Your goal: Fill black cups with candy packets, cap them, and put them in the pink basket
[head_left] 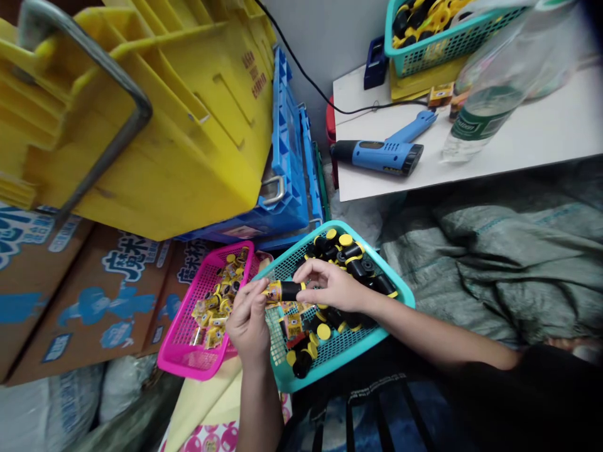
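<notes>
In the head view, the left hand (249, 317) pinches the yellow printed sleeve (273, 290) at the left end of a black cylinder (291, 290), whose right end the right hand (332, 285) grips, above the turquoise basket (409, 300). This piece looks half sleeved. Many bare black pieces (355, 270) remain below; yellow-wrapped ones (214, 314), seemingly done, fill much of the pink basket (193, 361) to the left.

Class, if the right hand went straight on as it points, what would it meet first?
The right hand would first meet the black tube it touches, then probably the left hand.
</notes>
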Demonstrator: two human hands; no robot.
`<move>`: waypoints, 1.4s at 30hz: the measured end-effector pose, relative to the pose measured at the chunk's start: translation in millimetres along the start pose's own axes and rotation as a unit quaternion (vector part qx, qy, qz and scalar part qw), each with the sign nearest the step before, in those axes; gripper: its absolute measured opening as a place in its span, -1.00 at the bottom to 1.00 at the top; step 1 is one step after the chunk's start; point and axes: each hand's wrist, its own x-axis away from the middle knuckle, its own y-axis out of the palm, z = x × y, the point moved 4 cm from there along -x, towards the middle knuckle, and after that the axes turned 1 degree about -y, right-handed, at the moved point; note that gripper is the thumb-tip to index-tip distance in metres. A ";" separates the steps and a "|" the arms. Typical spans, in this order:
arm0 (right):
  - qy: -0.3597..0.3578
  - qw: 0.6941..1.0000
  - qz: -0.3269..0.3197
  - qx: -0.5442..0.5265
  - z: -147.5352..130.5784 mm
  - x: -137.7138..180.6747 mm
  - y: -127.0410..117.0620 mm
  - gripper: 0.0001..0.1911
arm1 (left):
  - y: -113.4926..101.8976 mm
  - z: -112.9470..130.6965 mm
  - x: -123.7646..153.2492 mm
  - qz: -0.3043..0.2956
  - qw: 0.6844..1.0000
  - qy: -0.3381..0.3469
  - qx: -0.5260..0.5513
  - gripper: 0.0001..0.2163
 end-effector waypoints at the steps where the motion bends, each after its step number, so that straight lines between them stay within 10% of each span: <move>1: -0.009 1.000 0.003 0.025 -3.1 -0.4 -1.3 -0.70 | 0.3 2.6 -1.5 -0.013 1.000 0.015 -0.009 -0.85; 14: -0.141 0.975 -0.045 0.164 -28.6 -2.6 3.0 -0.69 | 1.4 12.9 -1.8 -0.186 0.980 -0.057 -0.030 -0.74; 19: -0.017 0.996 -0.050 -0.065 -14.7 -5.9 7.3 -0.56 | 9.9 11.6 6.1 -0.144 0.981 -0.130 0.025 -0.71; 25: 0.144 0.943 -0.110 -0.280 17.2 -1.3 35.9 -0.36 | 17.8 -0.6 16.1 -0.121 0.972 -0.190 0.067 -0.67; 42: 0.174 0.940 -0.145 -0.256 34.6 -4.2 41.6 -0.49 | 1.7 -9.8 21.9 -0.123 0.969 -0.192 0.094 -0.71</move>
